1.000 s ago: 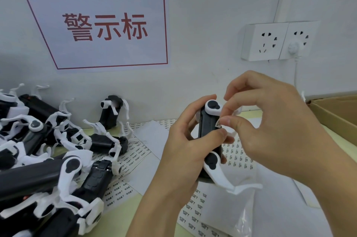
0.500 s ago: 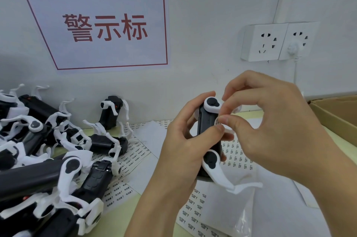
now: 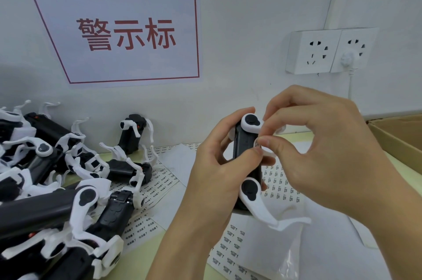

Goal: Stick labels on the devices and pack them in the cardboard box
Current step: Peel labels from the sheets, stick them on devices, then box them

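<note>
1. Up in front of the wall, over the tabletop [image 3: 146, 263], the left hand [image 3: 219, 179] grips a black and white device [image 3: 247, 149], fingers curled round its body, thumb pressed on the front.
2. Right hand [image 3: 324, 154] pinches a tiny label [image 3: 257, 142] w/ thumb and pointer finger, right at the device's side edge. Both hands are close together, thumbs almost touching.
3. I think the step now is sticking the label on. To do it well: keep the left hand steady, lay one edge of the label down first, then rub it flat w/ the thumb so no corner lifts. Keep it straight and off the white clip parts.
4. Next, prob. put the device in the cardboard box [image 3: 397, 140], which sits at the far right, near the hands.
5. More devices [image 3: 68, 188] lie in a pile on the left, on and beside the label sheets [image 3: 280, 186] spread on the tabletop. Can't tell which ones already have labels.
6. Hard to see: the label is mostly hidden by the right thumb and finger, so I can't tell if it is stuck yet or what it says. The box is cut off at the edge; its inside doesn't show. The back of the held device is hidden by the left hand.
</note>
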Demonstrator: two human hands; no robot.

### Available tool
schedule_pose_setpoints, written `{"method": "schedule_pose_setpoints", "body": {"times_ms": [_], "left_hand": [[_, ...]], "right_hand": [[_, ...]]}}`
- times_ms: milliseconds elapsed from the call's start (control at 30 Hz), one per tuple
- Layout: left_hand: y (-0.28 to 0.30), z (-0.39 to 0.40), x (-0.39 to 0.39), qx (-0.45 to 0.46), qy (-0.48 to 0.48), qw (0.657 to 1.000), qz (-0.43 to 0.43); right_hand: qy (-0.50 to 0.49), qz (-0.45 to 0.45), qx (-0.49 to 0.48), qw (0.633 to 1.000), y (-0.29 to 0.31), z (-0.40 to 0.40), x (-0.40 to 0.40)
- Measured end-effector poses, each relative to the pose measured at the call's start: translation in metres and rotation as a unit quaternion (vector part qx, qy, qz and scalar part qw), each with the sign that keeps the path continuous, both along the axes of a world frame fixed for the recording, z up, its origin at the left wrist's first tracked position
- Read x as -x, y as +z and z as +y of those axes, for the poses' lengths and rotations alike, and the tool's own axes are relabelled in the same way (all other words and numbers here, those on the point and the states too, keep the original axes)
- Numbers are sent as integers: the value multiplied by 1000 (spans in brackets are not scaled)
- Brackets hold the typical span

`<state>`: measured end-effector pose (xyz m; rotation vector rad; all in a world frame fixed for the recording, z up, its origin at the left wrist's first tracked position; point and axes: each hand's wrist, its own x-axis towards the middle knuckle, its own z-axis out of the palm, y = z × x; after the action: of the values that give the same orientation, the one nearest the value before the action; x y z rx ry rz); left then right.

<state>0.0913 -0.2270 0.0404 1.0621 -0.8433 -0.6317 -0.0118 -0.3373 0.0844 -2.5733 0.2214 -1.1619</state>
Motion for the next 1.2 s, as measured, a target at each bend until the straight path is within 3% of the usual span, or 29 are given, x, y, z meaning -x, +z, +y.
{"method": "schedule_pose_setpoints", "body": {"times_ms": [1200], "left_hand": [[3,-1,4,-15,72,997,-38]], "right_hand": [[-3,-18,24,1000,-1,1,-1]]}}
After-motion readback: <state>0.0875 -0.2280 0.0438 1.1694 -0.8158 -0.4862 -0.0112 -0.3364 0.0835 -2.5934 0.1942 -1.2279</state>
